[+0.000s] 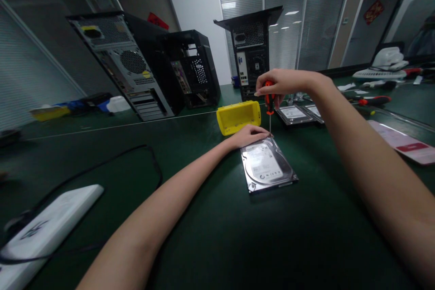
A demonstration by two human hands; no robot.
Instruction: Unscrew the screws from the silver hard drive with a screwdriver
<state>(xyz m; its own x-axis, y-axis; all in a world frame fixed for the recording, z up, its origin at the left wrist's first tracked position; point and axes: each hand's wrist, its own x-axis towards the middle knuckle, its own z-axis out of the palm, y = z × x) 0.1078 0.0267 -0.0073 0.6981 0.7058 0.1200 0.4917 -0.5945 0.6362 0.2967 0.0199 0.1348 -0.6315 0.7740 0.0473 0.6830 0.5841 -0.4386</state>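
A silver hard drive [267,167] lies flat on the green table [238,244] in front of me. My left hand [249,135] rests on the drive's far edge, fingers pressed together near the far right corner. My right hand [277,82] is closed around the orange-and-black handle of a screwdriver [269,104], held upright. The screwdriver's thin shaft points down to the drive's far right corner, right by my left fingertips.
A yellow plastic tray [238,117] stands just behind the drive. Two more drives [294,114] lie to its right. Three open computer cases [136,68] stand at the back. A white device [44,231] with black cables sits near left; another screwdriver [374,100] lies far right.
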